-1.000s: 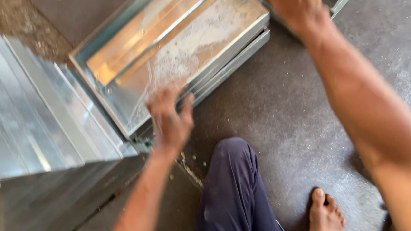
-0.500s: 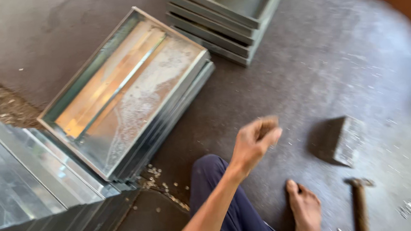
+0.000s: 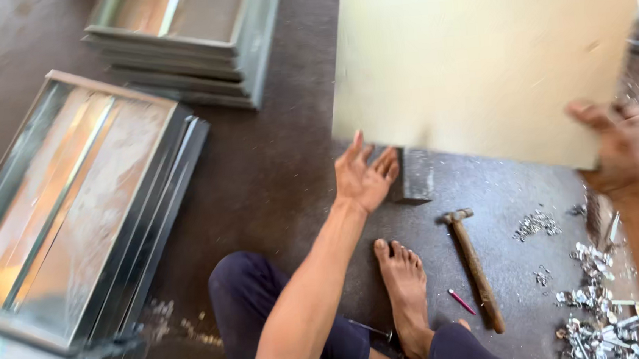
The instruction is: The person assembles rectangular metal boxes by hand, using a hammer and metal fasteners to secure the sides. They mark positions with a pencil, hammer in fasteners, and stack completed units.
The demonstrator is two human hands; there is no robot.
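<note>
A large flat pale metal sheet [image 3: 492, 52] hangs tilted in the air at the upper right. My right hand [image 3: 612, 147] grips its lower right edge. My left hand [image 3: 365, 174] is open, palm up, fingers spread, just under the sheet's lower left corner, touching or nearly touching it. I sit on the dark floor with my bare foot [image 3: 406, 294] below the left hand.
A hammer [image 3: 474, 266] lies on the floor by my foot, beside a small metal block [image 3: 415, 176] and a pink pencil [image 3: 461, 301]. Metal scraps [image 3: 596, 317] pile at the lower right. Stacked sheet-metal trays [image 3: 71, 214] sit left and behind [image 3: 187, 38].
The view has swung right. My right hand has brought a large metal sheet into view, and my left hand has opened and risen to its lower corner.
</note>
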